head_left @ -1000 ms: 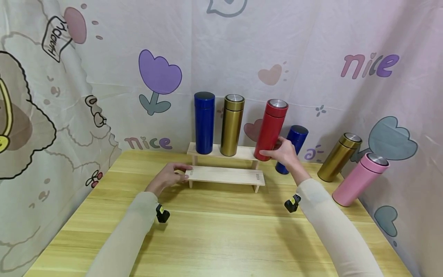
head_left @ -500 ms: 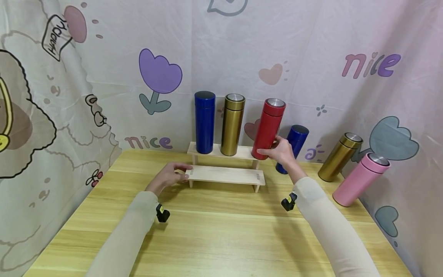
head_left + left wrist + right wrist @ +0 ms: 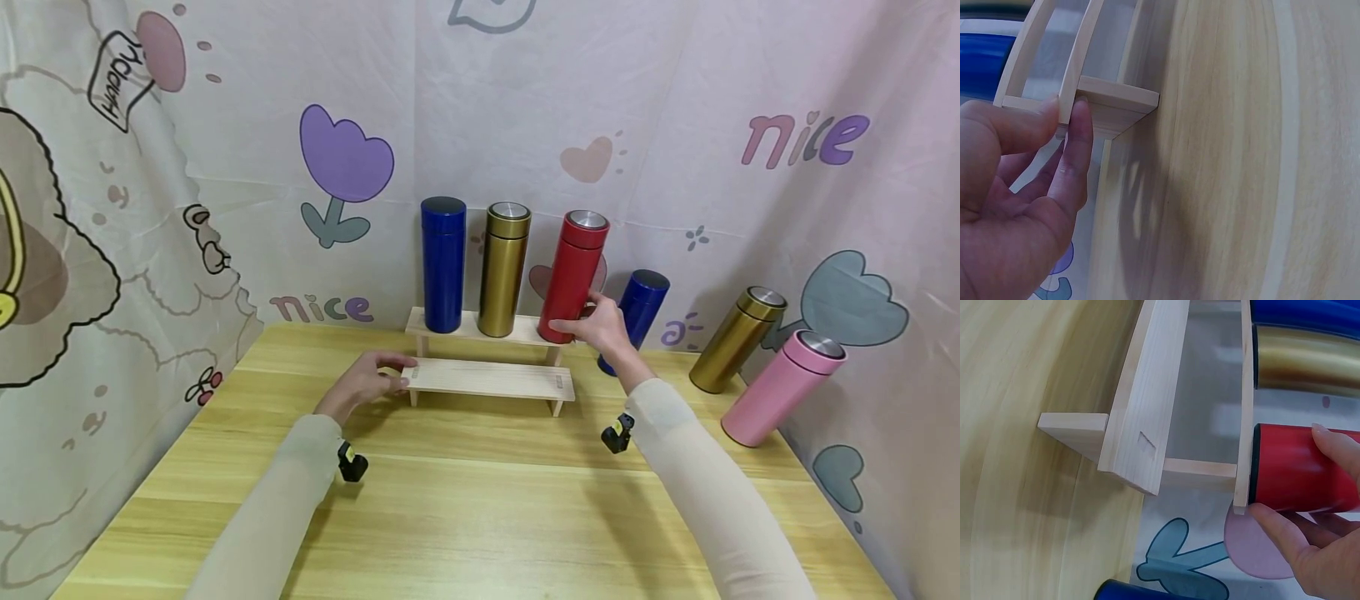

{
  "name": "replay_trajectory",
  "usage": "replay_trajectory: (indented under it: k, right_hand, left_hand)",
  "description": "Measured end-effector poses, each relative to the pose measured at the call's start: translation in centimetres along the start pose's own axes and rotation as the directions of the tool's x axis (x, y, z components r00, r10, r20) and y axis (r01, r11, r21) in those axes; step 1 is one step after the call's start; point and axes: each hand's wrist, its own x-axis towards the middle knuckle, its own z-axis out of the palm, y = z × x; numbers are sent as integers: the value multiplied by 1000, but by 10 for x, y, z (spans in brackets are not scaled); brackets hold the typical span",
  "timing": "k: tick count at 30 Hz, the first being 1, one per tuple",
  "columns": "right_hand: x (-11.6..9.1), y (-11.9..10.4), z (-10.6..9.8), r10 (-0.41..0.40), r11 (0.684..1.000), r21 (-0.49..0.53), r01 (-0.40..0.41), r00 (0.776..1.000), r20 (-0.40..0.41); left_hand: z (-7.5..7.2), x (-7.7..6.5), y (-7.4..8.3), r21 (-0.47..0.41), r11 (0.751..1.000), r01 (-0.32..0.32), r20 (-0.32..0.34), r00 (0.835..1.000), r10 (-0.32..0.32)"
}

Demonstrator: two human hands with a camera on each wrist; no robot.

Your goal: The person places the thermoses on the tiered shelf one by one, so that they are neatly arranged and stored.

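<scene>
My right hand point(image 3: 606, 327) grips a red thermos bottle point(image 3: 573, 275) low on its body, thumb on the near side. In the right wrist view the bottle's base point(image 3: 1256, 465) is right at the upper shelf board, near its right end. My left hand point(image 3: 1029, 181) pinches the left end of the lower board of a two-step wooden rack point(image 3: 487, 379), thumb above and fingers below. On the rack's upper step a blue thermos point(image 3: 443, 267) and a gold thermos point(image 3: 504, 271) stand upright, left of the red one.
Behind the right hand stands another blue thermos point(image 3: 645, 304) on the wooden table point(image 3: 480, 517). Further right are a gold thermos point(image 3: 735, 342) and a pink thermos point(image 3: 780, 390). A printed curtain point(image 3: 480, 125) hangs behind the table.
My right hand has moved left with the red thermos, bringing it from the upper step's right end closer to the gold one. The left hand stays on the rack.
</scene>
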Motion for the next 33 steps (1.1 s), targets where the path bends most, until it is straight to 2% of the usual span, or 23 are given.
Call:
replay_trajectory:
  k: [9, 23, 33]
  right_hand:
    - [1, -2, 4, -47, 999, -21, 47, 999, -22]
    - [3, -3, 8, -25, 999, -29, 24, 999, -22]
    - [4, -3, 11, -15, 999, -34, 15, 1000, -12]
  left_hand:
    - [0, -1, 0, -15, 1000, 9, 12, 1000, -9]
    - [0, 2, 0, -39, 999, 10, 17, 1000, -10]
    - [0, 3, -3, -21, 1000, -8, 2, 1000, 8]
